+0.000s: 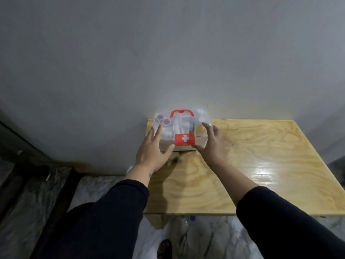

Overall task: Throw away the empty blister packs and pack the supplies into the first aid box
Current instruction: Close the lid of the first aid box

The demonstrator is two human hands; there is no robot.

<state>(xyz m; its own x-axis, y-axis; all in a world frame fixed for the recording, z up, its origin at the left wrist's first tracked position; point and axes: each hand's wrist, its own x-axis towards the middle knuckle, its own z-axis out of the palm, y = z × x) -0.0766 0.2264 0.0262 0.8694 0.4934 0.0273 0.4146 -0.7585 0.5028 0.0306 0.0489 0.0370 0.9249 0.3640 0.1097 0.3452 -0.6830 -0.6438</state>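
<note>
A clear plastic first aid box (182, 128) with a red handle and a red latch bearing a white cross stands at the table's far left corner, against the wall. Its lid is down, and supplies show through it, among them two purple-capped items. My left hand (154, 148) lies against the box's left side with fingers spread. At the box's right front corner is my right hand (211, 144), fingers spread over it. Whether either hand grips the box or only touches it is unclear. No blister packs are visible.
The light wooden table (252, 165) runs right and toward me, glossy with glare at the right. A grey wall stands behind it. A marble-patterned floor, a dark frame at the left and a sandalled foot (164, 249) lie below.
</note>
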